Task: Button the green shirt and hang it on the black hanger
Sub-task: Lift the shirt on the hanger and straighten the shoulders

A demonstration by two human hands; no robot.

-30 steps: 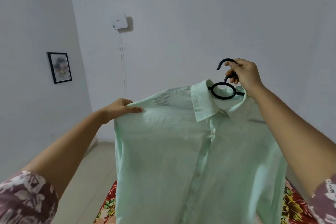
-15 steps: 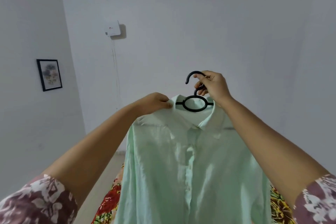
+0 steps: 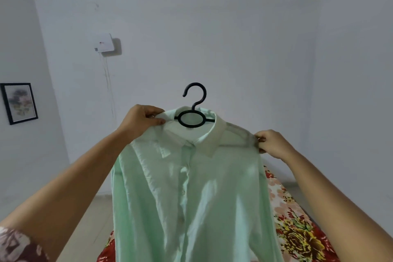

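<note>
Right hand [image 3: 274, 143] off the hook since half a second ago, fingers now pinching shirt shoulder; left hand [image 3: 141, 120] pinching collar. Green shirt [image 3: 191, 193] buttoned, draped on black hanger [image 3: 194, 112], held aloft over bed [image 3: 297, 229]; seating adjustment, nearly done

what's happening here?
A person holds up a green shirt that already sits on a black hanger. The left hand pinches the collar beside the hanger's ring; the right hand grips the shoulder over the hanger's end. The placket looks buttoned. The hook is free, not hung on anything.
</note>
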